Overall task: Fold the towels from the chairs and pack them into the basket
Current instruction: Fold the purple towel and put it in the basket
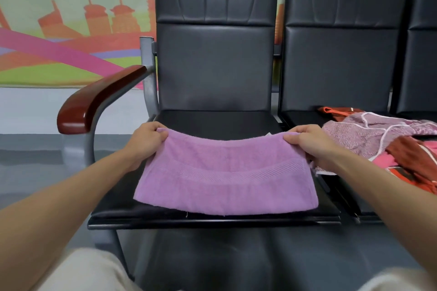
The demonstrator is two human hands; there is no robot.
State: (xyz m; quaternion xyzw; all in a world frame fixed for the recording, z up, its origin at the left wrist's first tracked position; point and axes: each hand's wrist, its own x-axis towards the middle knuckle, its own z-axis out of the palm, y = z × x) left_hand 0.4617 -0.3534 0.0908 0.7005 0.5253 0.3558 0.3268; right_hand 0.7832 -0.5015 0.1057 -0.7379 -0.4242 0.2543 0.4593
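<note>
A purple towel (224, 177) lies doubled over on the black chair seat (212, 123) in front of me. My left hand (145, 139) pinches its far left corner. My right hand (312, 142) pinches its far right corner. Both corners are lifted a little, and the far edge sags between them. The towel's near edge rests flat by the seat's front edge. On the neighbouring seat to the right lies a heap of towels: a mottled pink one (369, 132), a dark red one (411, 153) and an orange one (335, 111). No basket is in view.
A wooden armrest (94, 99) on a grey metal frame stands left of the seat. Black chair backs (215, 38) rise behind. A third chair (423, 42) shows at the right edge. Grey floor (35, 168) lies to the left, and my knees are at the bottom.
</note>
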